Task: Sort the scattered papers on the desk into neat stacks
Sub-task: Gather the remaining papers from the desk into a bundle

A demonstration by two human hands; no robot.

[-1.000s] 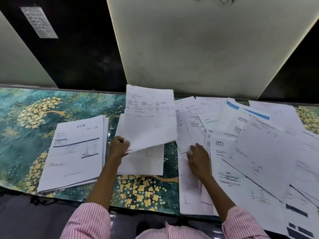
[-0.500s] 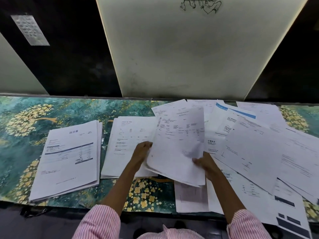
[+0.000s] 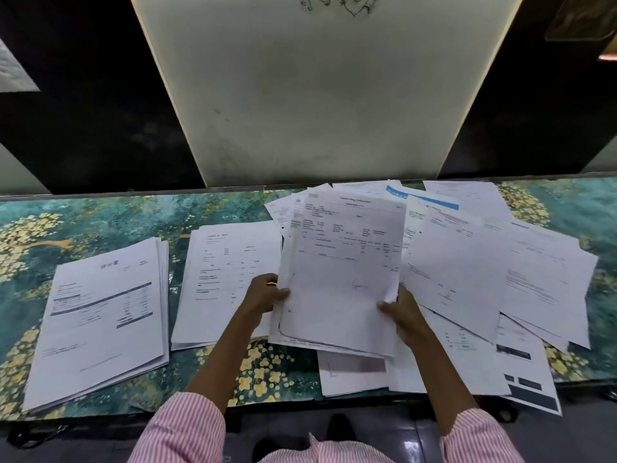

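mostly illegible printed sheets (image 3: 340,262) (tables)

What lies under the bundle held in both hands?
Under the held bundle, loose sheets poke out below and behind it; the middle stack is partly overlapped. Anything directly beneath is covered.

Pink-and-white fine-striped shirt, left sleeve (image 3: 182,432) and right sleeve (image 3: 477,439) both ending short of the desk's near edge (image 3: 267,404), forearms bare from there to left hand (image 3: 263,295) and right hand (image 3: 405,312); ring-like glint on a left finger, unclear.
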